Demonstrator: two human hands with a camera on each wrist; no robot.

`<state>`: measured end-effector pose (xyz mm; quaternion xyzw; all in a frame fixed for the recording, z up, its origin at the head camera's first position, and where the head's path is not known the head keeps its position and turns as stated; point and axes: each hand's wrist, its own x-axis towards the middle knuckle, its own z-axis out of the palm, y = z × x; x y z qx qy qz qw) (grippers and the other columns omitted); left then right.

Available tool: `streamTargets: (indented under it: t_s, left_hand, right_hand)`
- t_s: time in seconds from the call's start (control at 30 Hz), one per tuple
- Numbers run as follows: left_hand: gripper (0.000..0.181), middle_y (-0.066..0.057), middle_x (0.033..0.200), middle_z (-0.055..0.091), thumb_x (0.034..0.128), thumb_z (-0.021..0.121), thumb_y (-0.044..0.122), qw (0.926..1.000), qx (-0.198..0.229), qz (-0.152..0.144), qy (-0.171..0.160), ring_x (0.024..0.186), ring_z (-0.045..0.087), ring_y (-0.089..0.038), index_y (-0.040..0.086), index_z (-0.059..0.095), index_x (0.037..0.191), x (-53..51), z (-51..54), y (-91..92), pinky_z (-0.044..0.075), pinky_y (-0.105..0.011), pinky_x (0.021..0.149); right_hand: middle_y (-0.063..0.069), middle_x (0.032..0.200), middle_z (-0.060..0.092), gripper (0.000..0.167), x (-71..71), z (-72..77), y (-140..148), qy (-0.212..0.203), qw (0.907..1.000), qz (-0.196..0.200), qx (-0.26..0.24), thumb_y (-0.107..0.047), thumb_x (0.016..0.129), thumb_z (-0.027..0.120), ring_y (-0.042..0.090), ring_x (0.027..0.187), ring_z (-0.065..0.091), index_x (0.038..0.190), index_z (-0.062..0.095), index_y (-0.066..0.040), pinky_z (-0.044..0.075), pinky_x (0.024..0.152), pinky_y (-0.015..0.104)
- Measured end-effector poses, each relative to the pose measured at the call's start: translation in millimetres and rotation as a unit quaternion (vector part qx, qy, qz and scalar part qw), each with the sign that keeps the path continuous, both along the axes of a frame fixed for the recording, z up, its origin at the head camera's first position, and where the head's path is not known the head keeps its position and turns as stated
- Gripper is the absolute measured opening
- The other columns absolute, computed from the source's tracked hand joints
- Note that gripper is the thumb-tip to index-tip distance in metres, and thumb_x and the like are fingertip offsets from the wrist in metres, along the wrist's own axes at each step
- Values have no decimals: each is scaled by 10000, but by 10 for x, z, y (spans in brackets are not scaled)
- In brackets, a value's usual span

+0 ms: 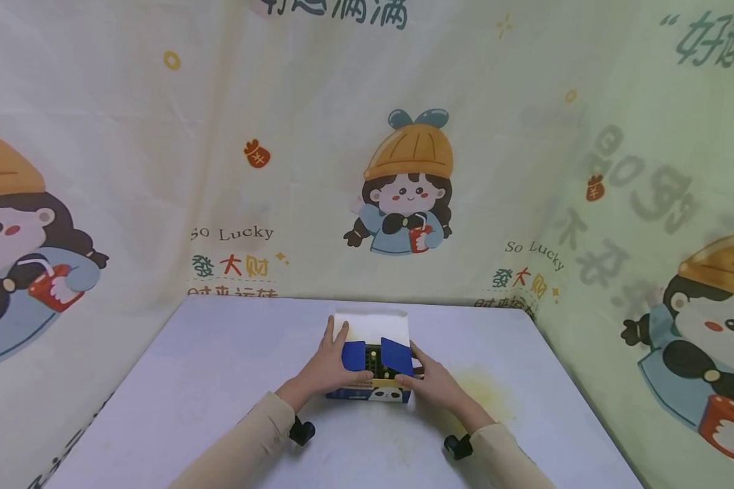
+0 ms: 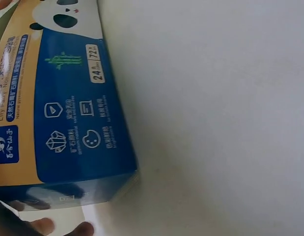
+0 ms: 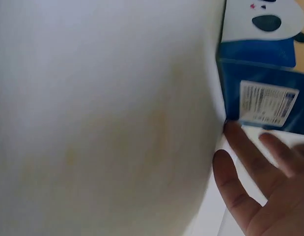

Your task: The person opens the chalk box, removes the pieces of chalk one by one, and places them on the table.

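Box [image 1: 362,393] touched by left hand [image 1: 329,363] and right hand [image 1: 435,384], contents [image 1: 374,360] unclear

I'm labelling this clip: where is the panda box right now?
In the head view, the panda box sits on the white table, below the picture's centre, with the left hand at its left side and the right hand at its right.

left and right hands [image 1: 327,363] [image 1: 433,384] near each other, thumbs [image 1: 358,375] inward, forearms [image 1: 238,438] diagonal

Blue-and-orange box [image 2: 68,113] bears a panda print [image 2: 79,14]; white tabletop [image 2: 215,123] lies alongside.
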<state>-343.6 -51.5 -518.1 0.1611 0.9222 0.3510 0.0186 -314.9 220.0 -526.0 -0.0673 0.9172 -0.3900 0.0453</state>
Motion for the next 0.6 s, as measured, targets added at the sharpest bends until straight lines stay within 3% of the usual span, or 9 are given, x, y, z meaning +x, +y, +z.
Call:
streamTargets:
  t_s: [0.13,0.27,0.47,0.6]
  left_hand:
    - [1237,-116,1738,-153,725,781,765,9985,10,9,551,1560,149,-501,204,217,1672,11,8,-14,362,-731,1080]
    - [1127,-130,1745,-71,765,786,706,9895,-245,62,1426,1570,155,-460,186,300,1639,10,13,-35,313,-705,1133]
    - [884,-157,1729,89,879,758,531,9697,-269,27,2429,1569,198,-406,134,385,1576,-2,48,-93,304,-650,1168]
    - [705,-174,1673,267,926,737,360,9518,117,-141,3062,1539,283,-380,103,449,1516,-35,81,-120,346,-657,1132]
  right_hand:
    - [142,1670,333,1185,3,43,-57,337,9991,-210,-114,-654,852,749,401,1288,603,1689,24,-233,516,1004,586]
    - [109,1705,255,1235,19,90,-99,854,9958,-339,54,-652,818,785,402,1370,539,1681,-23,-298,497,1016,618]
    - [92,1698,270,1139,42,139,-98,1804,9825,-223,396,-597,811,822,378,1491,397,1677,166,-255,400,1085,681]
    - [91,1673,321,939,31,143,-76,2624,9643,194,317,-395,873,833,373,1514,343,1633,320,-193,344,1125,687]
